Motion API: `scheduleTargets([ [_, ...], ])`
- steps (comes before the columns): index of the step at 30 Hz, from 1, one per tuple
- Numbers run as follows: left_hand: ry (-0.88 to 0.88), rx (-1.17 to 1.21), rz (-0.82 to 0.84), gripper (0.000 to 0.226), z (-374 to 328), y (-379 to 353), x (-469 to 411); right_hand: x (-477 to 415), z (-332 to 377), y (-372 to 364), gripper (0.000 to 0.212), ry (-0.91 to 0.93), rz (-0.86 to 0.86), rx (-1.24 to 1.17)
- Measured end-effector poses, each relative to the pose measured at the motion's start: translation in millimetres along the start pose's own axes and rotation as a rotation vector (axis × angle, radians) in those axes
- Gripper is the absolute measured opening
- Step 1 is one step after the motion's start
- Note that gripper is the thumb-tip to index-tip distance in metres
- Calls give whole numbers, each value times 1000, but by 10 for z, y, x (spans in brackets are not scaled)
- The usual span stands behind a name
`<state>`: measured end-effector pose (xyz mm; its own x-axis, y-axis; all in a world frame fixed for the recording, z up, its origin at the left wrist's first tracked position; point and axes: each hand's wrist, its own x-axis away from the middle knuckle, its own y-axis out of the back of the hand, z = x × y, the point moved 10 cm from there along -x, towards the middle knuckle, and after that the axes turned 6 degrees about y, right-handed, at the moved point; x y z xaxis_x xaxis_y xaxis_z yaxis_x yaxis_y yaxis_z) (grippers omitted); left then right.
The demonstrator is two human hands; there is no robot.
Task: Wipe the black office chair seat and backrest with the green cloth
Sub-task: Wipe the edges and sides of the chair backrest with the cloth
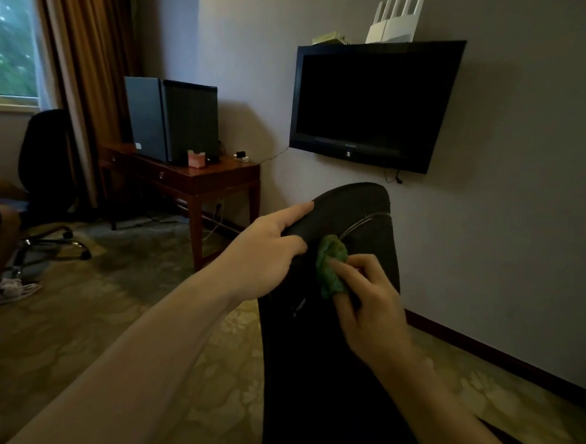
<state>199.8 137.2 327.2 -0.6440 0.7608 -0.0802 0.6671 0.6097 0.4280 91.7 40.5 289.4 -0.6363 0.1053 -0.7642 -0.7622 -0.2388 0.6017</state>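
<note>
Your left grip [265,251] is clamped on the left edge of the tall black padded office chair backrest [364,205], just under its rounded top. The index finger lies stretched along that edge toward the top, while the thumb presses the face turned toward you.

Your right grip [372,305] is closed on the bunched green cloth [330,265], pinched between thumb and curled fingers. The cloth is pressed against the backrest face near its upper left edge, just beside your left thumb and below a thin pale curved seam. The backrest stands tilted and runs down to the bottom of the view. You cannot tell from here where the seat begins.

Behind the chair a flat black television [371,103] hangs on the grey wall, its screen dark, with white antenna routers [396,22] standing on its top edge.

To the left stands a reddish-brown wooden counter [198,178] with drawers. A dark boxy mini fridge [174,118] sits at its far left corner, and a small pink box [196,159] sits near the front edge.

Further left, a second black swivel chair [45,158] stands by the orange-brown curtain [85,54] and the window [8,32]. Another person's leg and pale sneaker [9,288] rest on the patterned yellow-green carpet [107,313].
</note>
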Motion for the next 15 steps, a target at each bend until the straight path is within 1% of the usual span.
scheduleTargets([
  [2, 12, 24, -1, 61, -20, 2, 13, -55, -238, -44, 41, -98, 38, 53],
  [5, 0, -4, 8, 61, -46, -6, 7, -204, -672, -62, 40, -342, 139, 101],
  [7, 1, -8, 12, 61, -34, -5, 12, -239, -733, -59, 40, -379, 172, 67],
  [9, -5, -6, 15, 61, -26, -2, 21, -209, -550, -9, 37, -291, 126, 19],
  [12, -11, -9, 10, 60, -25, -5, 17, -72, -101, 73, 34, -43, 18, -17],
  [13, -8, -10, 9, 61, -19, -9, 15, -38, -37, 66, 34, -1, 6, -18],
  [15, -9, -21, 4, 61, -15, -16, 11, -44, -69, 39, 34, -12, -9, -16],
])
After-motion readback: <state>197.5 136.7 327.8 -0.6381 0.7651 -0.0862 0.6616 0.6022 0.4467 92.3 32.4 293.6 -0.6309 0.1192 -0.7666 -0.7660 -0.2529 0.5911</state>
